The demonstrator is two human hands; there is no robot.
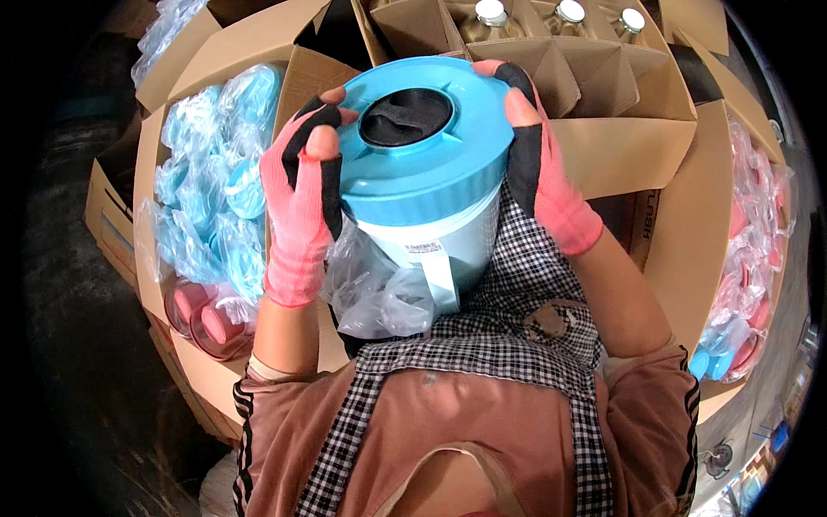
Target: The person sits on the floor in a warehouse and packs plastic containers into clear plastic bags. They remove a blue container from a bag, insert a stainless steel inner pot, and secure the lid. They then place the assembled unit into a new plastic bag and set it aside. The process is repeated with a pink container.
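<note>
A large pitcher (388, 246) with a pale blue-white body and a handle toward me stands upright close to my lap. Its wide blue lid (370, 168) has a round black cap (407, 117) on top. My left hand (301, 189), in a pink and black fingerless-tip glove, grips the lid's left edge. On the opposite edge, my right hand (551, 164) in a matching glove has its fingers curled over the rim. Crumpled clear plastic (379, 293) lies around the lower left of the pitcher, whose base is partly hidden.
At left, an open carton (151, 224) holds several bagged blue parts and some pink ones. A divided carton (637, 138) ahead contains glass bottles with white caps (491, 12). Another carton (689, 233) at right holds bagged pink and blue pieces.
</note>
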